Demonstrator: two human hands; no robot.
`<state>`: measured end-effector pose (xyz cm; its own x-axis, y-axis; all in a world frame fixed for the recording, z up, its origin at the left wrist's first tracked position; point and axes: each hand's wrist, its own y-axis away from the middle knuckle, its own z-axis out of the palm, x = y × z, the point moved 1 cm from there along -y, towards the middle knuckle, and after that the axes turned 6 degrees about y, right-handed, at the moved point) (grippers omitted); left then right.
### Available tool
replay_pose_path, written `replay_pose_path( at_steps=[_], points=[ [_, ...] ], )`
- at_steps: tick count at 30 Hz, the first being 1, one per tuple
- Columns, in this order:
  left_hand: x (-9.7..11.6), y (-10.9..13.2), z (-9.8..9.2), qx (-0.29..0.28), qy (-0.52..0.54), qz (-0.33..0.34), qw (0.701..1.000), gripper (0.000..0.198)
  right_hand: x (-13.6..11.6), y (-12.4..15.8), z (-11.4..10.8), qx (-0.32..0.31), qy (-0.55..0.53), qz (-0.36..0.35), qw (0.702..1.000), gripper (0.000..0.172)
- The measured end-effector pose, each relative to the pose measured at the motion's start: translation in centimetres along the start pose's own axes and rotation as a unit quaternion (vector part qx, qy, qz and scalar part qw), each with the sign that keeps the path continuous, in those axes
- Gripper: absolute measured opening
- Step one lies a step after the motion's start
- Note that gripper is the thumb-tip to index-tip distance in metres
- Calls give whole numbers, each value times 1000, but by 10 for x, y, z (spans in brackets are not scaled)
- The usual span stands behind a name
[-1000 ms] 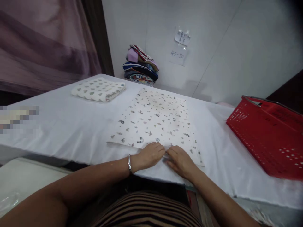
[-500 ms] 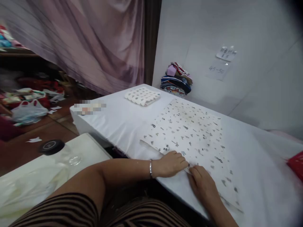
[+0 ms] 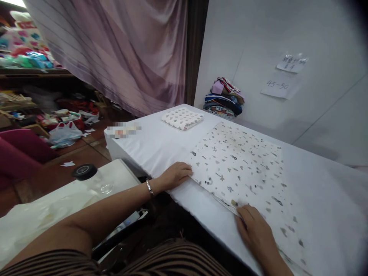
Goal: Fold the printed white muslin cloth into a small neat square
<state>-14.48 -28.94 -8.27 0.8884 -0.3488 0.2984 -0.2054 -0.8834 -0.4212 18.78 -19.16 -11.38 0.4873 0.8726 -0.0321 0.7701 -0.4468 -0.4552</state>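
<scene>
White sheeting covered the bench (image 3: pixel 161 145), which stood against a pale wall with a mauve curtain (image 3: pixel 129 50) hanging to its left. At the far corner lay a small folded cloth (image 3: pixel 182 118) with a sprinkled print. Behind it, against the wall, sat a stack of folded clothes (image 3: pixel 225 100).

The printed cloth (image 3: pixel 241 165) lay flat in front of me, its near edge along the edge of the bench. My hands were well apart on that edge. My left hand (image 3: pixel 174 175) rested at the near left corner, fingers curled over the hem, and I could not tell whether it pinched the hem or only touched it. My right hand (image 3: pixel 254 230) lay palm down, fingers straight, pressing the edge.

I judged one piece done and this one barely begun: smoothed out, perhaps doubled once, since a thin second layer showed under the near edge.

The near right corner of the cloth ran out of the picture. A patch on the bench was blurred. Of the two paper notes, the lower note (image 3: pixel 277 89) read 45-50, while the upper one (image 3: pixel 291 63) was too small to read.
</scene>
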Motion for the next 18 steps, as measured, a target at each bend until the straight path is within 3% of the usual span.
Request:
replay_pose_path(
  at_steps=[4, 15, 18],
  points=[
    [0, -10, 3, -26, -2, 22, 999, 18, -1, 2, 0, -10, 5, 14, 1000, 19],
    [1, -20, 13, 43, -95, -29, 994, 22, -5, 2, -2, -22, 2, 18, 1000, 25],
    [2, -20, 13, 31, -119, -11, 992, 23, -6, 2, -2, -27, 4, 23, 999, 25]
  ],
)
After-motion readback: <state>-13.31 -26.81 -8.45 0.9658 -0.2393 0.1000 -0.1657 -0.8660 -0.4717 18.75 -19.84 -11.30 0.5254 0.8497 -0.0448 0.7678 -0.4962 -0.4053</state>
